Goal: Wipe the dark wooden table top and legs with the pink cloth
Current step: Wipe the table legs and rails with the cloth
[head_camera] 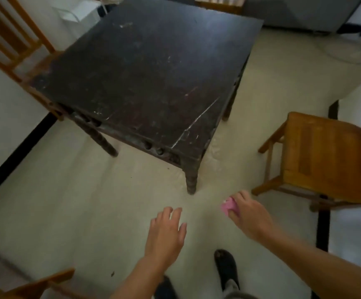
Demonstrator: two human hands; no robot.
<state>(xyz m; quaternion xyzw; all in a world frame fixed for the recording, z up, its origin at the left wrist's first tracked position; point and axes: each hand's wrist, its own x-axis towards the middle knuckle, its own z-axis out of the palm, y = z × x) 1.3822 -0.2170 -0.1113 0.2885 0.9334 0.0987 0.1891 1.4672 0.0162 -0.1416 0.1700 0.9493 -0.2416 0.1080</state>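
Observation:
A dark wooden table (145, 78) with a scratched square top stands ahead of me, its near corner leg (191, 180) closest. My right hand (250, 214) grips a bunched pink cloth (228, 206) in the air above the floor, to the lower right of that leg and apart from it. My left hand (166, 234) hovers beside it with fingers spread and relaxed, holding nothing. Neither hand touches the table.
A light wooden chair (326, 160) stands to the right of the table, another (13, 39) against its far left side, and a third chair's edge (35, 285) shows at the lower left. My dark shoe (227, 268) is on the pale floor.

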